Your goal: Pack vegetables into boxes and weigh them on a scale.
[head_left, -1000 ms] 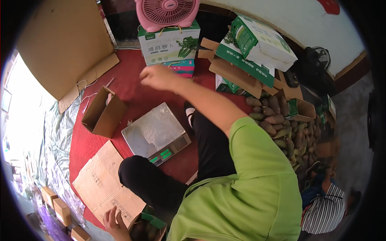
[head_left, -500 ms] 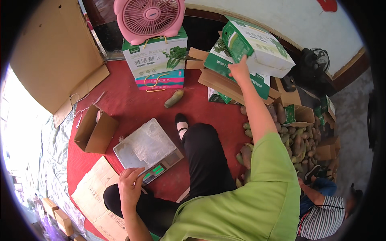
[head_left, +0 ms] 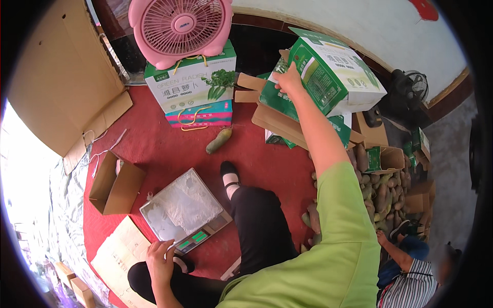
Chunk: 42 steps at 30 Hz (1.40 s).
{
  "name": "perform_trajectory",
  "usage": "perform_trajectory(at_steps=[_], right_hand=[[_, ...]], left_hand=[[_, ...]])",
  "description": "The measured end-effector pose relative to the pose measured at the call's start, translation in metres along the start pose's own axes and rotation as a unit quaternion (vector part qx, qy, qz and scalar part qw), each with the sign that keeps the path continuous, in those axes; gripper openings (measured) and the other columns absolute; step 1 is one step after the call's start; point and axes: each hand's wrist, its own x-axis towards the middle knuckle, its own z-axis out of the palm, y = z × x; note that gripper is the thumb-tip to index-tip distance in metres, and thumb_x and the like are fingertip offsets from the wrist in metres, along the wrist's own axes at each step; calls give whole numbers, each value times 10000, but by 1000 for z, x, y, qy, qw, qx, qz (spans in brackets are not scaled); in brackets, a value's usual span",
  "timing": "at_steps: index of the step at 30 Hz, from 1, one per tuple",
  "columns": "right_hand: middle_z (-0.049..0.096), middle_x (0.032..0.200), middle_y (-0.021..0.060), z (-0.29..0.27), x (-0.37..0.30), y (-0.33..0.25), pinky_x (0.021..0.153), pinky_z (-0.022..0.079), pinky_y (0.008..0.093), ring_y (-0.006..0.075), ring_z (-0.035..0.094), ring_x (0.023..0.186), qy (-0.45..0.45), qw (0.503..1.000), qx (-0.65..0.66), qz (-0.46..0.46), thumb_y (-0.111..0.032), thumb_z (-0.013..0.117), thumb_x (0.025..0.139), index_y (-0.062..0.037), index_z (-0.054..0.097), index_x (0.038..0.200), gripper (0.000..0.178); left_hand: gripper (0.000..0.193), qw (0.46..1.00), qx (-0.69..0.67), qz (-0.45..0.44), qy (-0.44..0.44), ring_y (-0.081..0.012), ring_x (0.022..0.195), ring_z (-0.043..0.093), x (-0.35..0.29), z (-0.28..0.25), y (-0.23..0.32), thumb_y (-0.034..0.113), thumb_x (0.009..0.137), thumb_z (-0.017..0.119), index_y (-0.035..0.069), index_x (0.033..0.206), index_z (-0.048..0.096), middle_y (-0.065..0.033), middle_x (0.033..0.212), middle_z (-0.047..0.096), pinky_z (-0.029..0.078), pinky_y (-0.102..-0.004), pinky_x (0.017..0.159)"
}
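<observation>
My right hand (head_left: pixel 289 82) reaches far forward, its fingers closed at the left edge of a green-and-white carton (head_left: pixel 354 66). That carton sits tilted on other green cartons and an open brown box. Bent together, the fingers of my left hand (head_left: pixel 160 259) are above the near edge of a digital scale (head_left: pixel 182 205). A thin pale sliver shows at those fingertips; I cannot make out what it is. Wrinkled clear film covers the scale's plate, which bears nothing else. One green radish (head_left: pixel 219 140) lies on the red mat beyond the scale.
A pink fan (head_left: pixel 183 24) stands on a radish carton (head_left: pixel 192 82) at the back. Left are an open brown box (head_left: pixel 116 184) and flat cardboard (head_left: pixel 120 256). Many radishes (head_left: pixel 382 197) are heaped at right, near a person in a striped shirt (head_left: pixel 411 285). A black fan (head_left: pixel 411 84) stands by the wall.
My right hand has moved up and left along the carton, whose green side now shows more. My left hand stays near the scale's front. The whole view has shifted slightly.
</observation>
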Motion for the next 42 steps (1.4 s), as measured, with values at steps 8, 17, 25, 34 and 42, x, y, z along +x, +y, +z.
perform_trajectory(at_steps=[8, 17, 25, 34, 42], right_hand=[[610, 978, 150, 16, 83, 14, 495, 506, 309, 190, 646, 602, 62, 989, 66, 114, -128, 678, 832, -1, 309, 1271, 588], [582, 948, 81, 8, 76, 31, 595, 493, 327, 178, 597, 698, 51, 962, 251, 95, -114, 681, 835, -61, 386, 1216, 485], [627, 855, 59, -57, 9, 11, 530, 455, 261, 121, 583, 655, 123, 922, 367, 10, -124, 645, 861, -35, 552, 1029, 212], [639, 746, 50, -216, -59, -61, 515, 425, 249, 109, 548, 582, 303, 836, 441, -117, -132, 579, 913, -46, 586, 855, 105], [542, 689, 4, -241, -169, -131, 558, 367, 255, 100, 454, 573, 210, 816, 501, -197, -144, 622, 908, -65, 568, 851, 112]], left_hand=[[130, 998, 57, 24, 3, -269, 758, 617, 8, 8, -10, 89, 755, 693, 51, 877, 713, -90, 775, 653, 455, -383, 742], [117, 998, 63, 0, -15, -273, 759, 617, 10, 5, -3, 85, 768, 678, 50, 876, 704, -91, 780, 645, 457, -382, 723], [120, 997, 74, 33, 5, -276, 770, 622, -7, 3, -11, 94, 785, 667, 43, 887, 703, -96, 788, 646, 464, -381, 718], [122, 997, 38, 57, 28, -307, 793, 623, -26, -2, -9, 83, 784, 658, 38, 889, 702, -122, 805, 644, 479, -399, 739], [124, 997, 5, 54, 49, -319, 785, 619, -39, -12, -7, 72, 786, 652, 24, 891, 696, -123, 812, 640, 484, -401, 732]])
